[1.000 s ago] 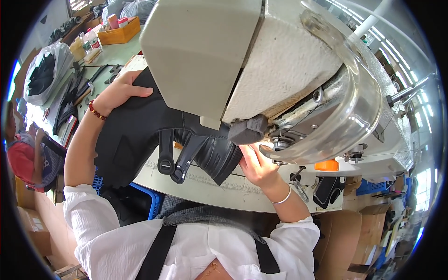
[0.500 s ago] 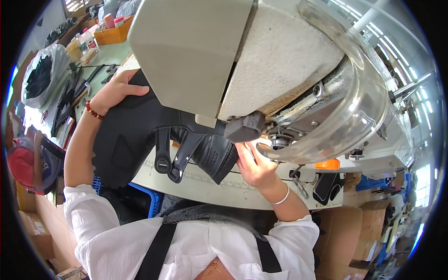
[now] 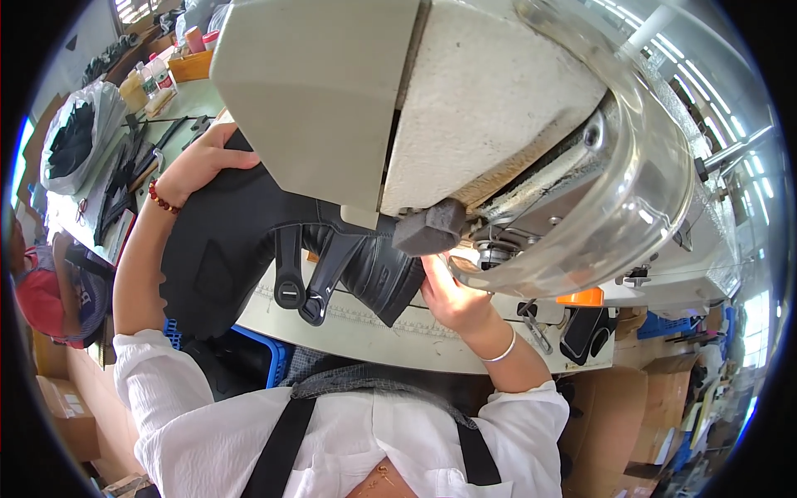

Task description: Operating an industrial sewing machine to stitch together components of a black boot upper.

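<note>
machine (image 3: 490,108) appears further left, above black piece (image 3: 241,220)

Beyond the right grip (image 3: 455,297), the machine head (image 3: 307,100) and curved clear guard (image 3: 660,199) block passage. Black material (image 3: 228,241) bars its left. Nearer the body than that grip, a strip of surface (image 3: 415,350) lies open; to its right, a metal tool (image 3: 536,332) and black object (image 3: 579,334) obstruct.

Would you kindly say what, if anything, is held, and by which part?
The left hand holds the black workpiece by its upper left edge; whether the right hand grips its right end is unclear.
</note>
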Demonstrator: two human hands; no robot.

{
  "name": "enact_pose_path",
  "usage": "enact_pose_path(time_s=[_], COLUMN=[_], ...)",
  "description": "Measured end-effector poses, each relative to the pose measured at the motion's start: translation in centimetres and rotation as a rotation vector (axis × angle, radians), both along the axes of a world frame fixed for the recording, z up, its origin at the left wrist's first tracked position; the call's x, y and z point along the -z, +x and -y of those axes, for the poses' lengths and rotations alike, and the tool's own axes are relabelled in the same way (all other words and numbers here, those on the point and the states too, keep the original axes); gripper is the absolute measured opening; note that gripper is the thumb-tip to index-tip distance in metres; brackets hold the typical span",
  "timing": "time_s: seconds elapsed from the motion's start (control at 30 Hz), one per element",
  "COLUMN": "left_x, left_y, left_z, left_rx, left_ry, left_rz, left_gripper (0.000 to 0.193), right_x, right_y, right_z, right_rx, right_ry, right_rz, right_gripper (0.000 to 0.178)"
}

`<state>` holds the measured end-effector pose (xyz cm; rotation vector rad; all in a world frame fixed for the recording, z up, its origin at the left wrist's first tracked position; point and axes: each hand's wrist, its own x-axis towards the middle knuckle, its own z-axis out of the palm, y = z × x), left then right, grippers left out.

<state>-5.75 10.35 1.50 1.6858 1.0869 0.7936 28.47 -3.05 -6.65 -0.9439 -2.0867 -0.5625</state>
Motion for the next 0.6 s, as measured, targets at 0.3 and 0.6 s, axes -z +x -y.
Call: enact_pose_path(time_s=[0.3, 0.6], left_x=[0.0, -0.5], left_y=[-0.1, 0.3], left_z=[-0.3, 0.2], left_rx=[0.079, -0.022], left_ry=[0.021, -0.011], left_rz=[0.037, -0.008], left_gripper=[0.046, 0.048], right_x=[1.7, 2.8], right_y=[0.5, 1.1], right_z=[-0.3, -0.4], right_rx=[0.192, 0.229], right_ry=[0.058, 0.086], right_rz=[0.251, 0.291], right_gripper=[0.028, 0.047])
